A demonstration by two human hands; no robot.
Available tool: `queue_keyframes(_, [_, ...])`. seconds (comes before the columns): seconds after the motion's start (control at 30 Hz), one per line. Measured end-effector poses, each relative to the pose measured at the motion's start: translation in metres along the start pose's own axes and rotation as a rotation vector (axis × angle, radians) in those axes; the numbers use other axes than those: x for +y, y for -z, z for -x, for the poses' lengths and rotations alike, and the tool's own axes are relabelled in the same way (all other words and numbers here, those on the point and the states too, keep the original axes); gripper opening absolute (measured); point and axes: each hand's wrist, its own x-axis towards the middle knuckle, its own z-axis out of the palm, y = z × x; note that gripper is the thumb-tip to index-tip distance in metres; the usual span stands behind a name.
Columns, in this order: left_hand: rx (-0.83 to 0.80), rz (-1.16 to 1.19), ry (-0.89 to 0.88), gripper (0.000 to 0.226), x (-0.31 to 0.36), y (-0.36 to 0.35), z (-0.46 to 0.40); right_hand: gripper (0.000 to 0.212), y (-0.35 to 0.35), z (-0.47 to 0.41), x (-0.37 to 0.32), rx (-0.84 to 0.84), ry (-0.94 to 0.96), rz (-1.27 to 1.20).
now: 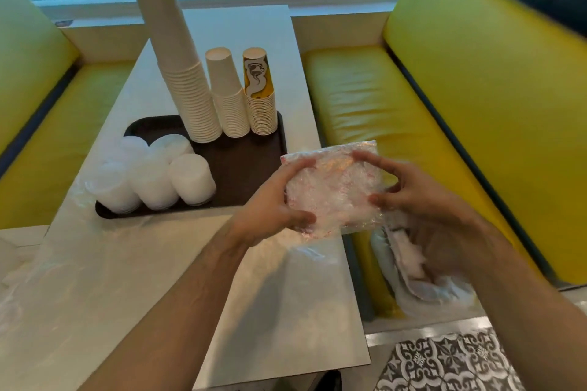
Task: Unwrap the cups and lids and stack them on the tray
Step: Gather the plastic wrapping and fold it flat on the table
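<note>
Two hands are clasped on a crumpled clear plastic wrapper, held in the air just past the table's right edge, right of the dark tray. It is pinched at its left end by the left hand and at its right end by the right hand, so its long axis runs between them. Faint red print shows on the glossy film; its contents cannot be made out. Three cup stacks and white lid stacks are already set on the tray
</note>
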Motion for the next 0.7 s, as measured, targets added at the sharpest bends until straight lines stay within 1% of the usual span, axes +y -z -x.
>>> queue_keyframes(0.07, [-0.010, 0.034, -0.002, 0.088, -0.005, -0.026, -0.011, 0.081, 0.023, 0.003, 0.008, 0.039, -0.021, 0.051])
queue_keyframes(0.2, [-0.129, 0.079, 0.059, 0.084, -0.017, -0.070, -0.029, 0.078, 0.079, 0.015, 0.028, 0.102, -0.019, 0.266])
queue_keyframes(0.27, [-0.097, 0.065, 0.071, 0.080, -0.026, -0.083, -0.038, 0.077, 0.109, 0.018, 0.039, 0.091, -0.066, 0.453])
queue_keyframes(0.37, [0.040, 0.047, 0.066, 0.071, -0.039, -0.102, -0.053, 0.079, 0.135, 0.016, 0.057, -0.023, -0.135, 0.700])
queue_keyframes(0.47, [0.051, -0.040, 0.109, 0.062, -0.052, -0.133, -0.072, 0.074, 0.136, 0.006, 0.081, -0.208, -0.219, 0.943])
queue_keyframes(0.5, [0.041, -0.087, 0.139, 0.061, -0.059, -0.142, -0.078, 0.077, 0.131, 0.001, 0.088, -0.262, -0.254, 1.002])
queue_keyframes(0.53, [0.040, -0.147, 0.163, 0.060, -0.068, -0.150, -0.084, 0.081, 0.124, -0.004, 0.096, -0.298, -0.282, 1.029])
queue_keyframes(0.57, [0.033, -0.207, 0.188, 0.060, -0.078, -0.158, -0.090, 0.082, 0.118, -0.009, 0.105, -0.298, -0.314, 1.019])
queue_keyframes(0.6, [0.021, -0.265, 0.210, 0.060, -0.087, -0.164, -0.094, 0.079, 0.113, -0.014, 0.115, -0.288, -0.333, 0.980])
queue_keyframes(0.7, [-0.046, -0.397, 0.256, 0.064, -0.107, -0.182, -0.103, 0.060, 0.100, -0.029, 0.144, -0.241, -0.424, 0.798])
